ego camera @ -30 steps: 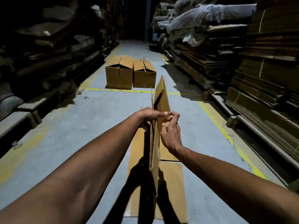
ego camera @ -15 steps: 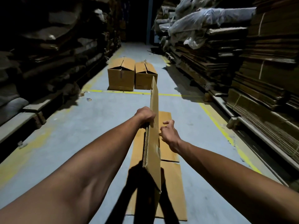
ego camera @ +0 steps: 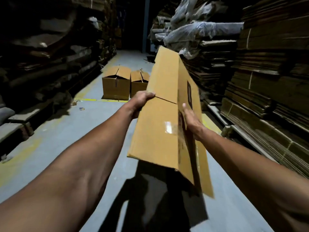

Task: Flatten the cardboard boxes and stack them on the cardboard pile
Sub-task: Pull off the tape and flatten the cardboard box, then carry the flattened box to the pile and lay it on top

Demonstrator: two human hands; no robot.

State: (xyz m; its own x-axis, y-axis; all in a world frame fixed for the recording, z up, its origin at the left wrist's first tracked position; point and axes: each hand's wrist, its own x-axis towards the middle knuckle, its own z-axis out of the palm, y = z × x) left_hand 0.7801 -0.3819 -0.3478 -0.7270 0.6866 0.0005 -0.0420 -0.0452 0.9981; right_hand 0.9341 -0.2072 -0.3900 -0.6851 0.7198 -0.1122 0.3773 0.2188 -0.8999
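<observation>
The left hand [ego camera: 142,99] grips the left edge of the flattened box [ego camera: 160,118], fingers curled over it, while the right hand [ego camera: 190,121] lies with straight fingers against its right panel. The box hangs tilted at frame centre, collapsed but not yet laid down (the pile is hidden beneath it). Two upright boxes [ego camera: 124,85] wait at upper centre, still unflattened.
</observation>
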